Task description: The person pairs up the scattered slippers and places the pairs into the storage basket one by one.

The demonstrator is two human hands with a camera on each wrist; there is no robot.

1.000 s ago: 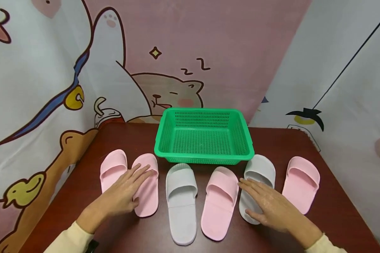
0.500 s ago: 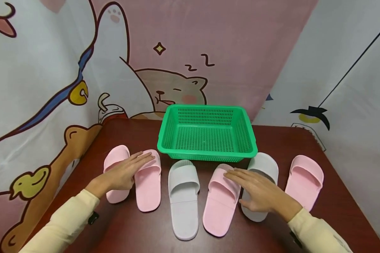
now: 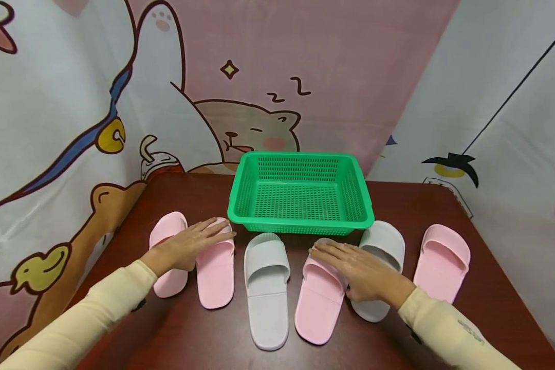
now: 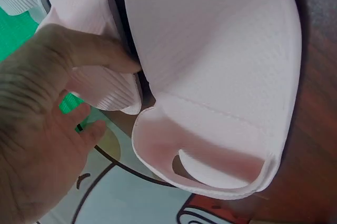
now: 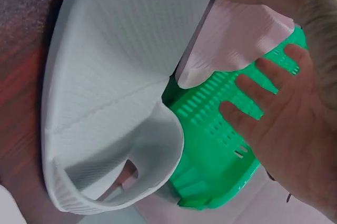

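My left hand (image 3: 189, 245) reaches over the toe strap of a pink slipper (image 3: 215, 285), its fingers extended. Its wrist crosses the far-left pink slipper (image 3: 166, 226), which fills much of the left wrist view. My right hand (image 3: 358, 268) stretches its fingers over the strap of another pink slipper (image 3: 318, 318), with its palm and wrist above a white slipper (image 3: 383, 237). In the right wrist view the thumb and fingers are spread apart, nothing gripped. Between the hands lies a second white slipper (image 3: 267, 303), toe pointing away.
A green perforated basket (image 3: 300, 226) with nothing in it stands at the back, just beyond the slippers' toes. One more pink slipper (image 3: 441, 262) lies at the far right. The dark red tabletop (image 3: 203, 339) meets a cartoon-printed cloth (image 3: 342, 77) behind and at the sides.
The left hand has moved forward onto the second pink slipper's strap. The right hand has shifted left from the white slipper to over the pink one's strap. The slippers and basket have stayed put.
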